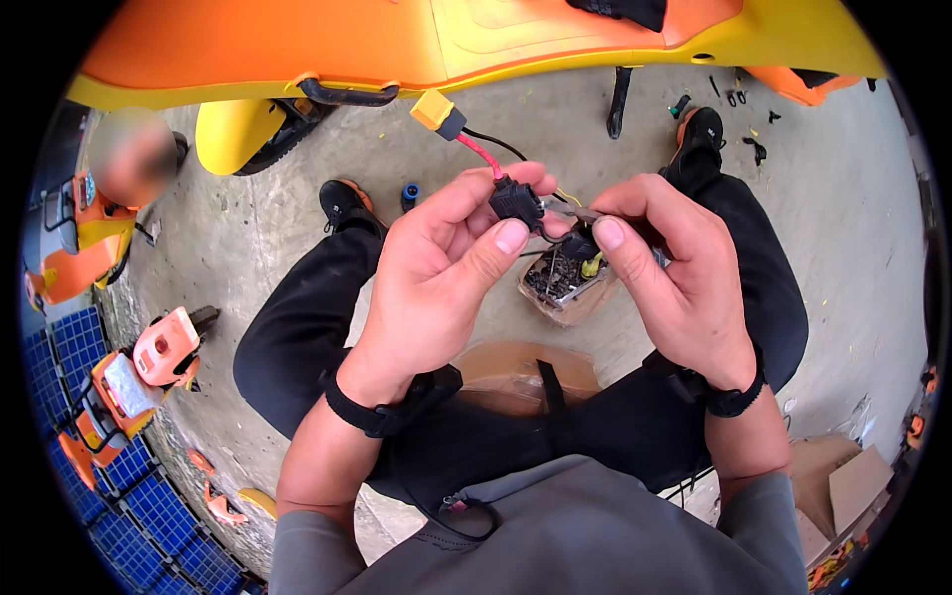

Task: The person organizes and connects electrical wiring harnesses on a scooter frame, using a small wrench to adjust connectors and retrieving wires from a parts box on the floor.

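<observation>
Below the connector (515,201), parts box (573,313)

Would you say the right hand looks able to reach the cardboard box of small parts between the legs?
Probably yes: the box lies open below the right hand, its near side uncovered, though the fingers are already pinching a small dark piece.

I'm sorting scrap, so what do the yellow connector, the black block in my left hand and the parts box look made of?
Yellow connector: probably hard, smooth plastic, from its crisp edges and solid colour.
Black block: likely moulded plastic, fairly matte, given its stepped shape and muted shine.
Parts box: seemingly cardboard with a dull finish, going by its brown walls.
</observation>
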A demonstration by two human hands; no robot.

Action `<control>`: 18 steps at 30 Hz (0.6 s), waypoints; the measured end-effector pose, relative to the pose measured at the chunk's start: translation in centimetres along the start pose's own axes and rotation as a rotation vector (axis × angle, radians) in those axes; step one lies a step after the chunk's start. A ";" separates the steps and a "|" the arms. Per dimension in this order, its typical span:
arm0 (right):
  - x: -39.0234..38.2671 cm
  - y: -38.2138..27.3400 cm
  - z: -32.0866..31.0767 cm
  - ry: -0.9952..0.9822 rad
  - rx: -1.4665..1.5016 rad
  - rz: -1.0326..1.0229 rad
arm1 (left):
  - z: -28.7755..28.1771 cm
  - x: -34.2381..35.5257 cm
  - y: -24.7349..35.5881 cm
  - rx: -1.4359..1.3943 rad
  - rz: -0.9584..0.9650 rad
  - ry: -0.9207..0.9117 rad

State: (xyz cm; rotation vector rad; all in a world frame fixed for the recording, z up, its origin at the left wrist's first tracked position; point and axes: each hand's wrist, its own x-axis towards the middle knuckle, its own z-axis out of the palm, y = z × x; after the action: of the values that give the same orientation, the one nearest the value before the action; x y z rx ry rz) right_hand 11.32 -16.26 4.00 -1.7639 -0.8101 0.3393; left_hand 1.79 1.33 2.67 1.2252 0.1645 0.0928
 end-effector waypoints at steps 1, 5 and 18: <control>0.0 0.0 0.0 -0.018 -0.017 -0.002 | -0.2 0.1 0.1 0.013 -0.020 -0.021; 0.0 -0.5 -0.1 -0.083 0.011 0.085 | -0.3 -0.1 0.0 0.029 0.015 -0.013; -0.5 -1.0 0.7 -0.046 0.230 0.196 | -0.2 -0.4 1.3 0.773 0.351 0.198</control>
State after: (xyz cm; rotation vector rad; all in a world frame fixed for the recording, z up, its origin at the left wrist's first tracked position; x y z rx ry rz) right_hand 10.19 -15.98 4.59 -1.6256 -0.6051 0.5825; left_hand 1.38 1.87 3.88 2.0106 0.1602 0.4914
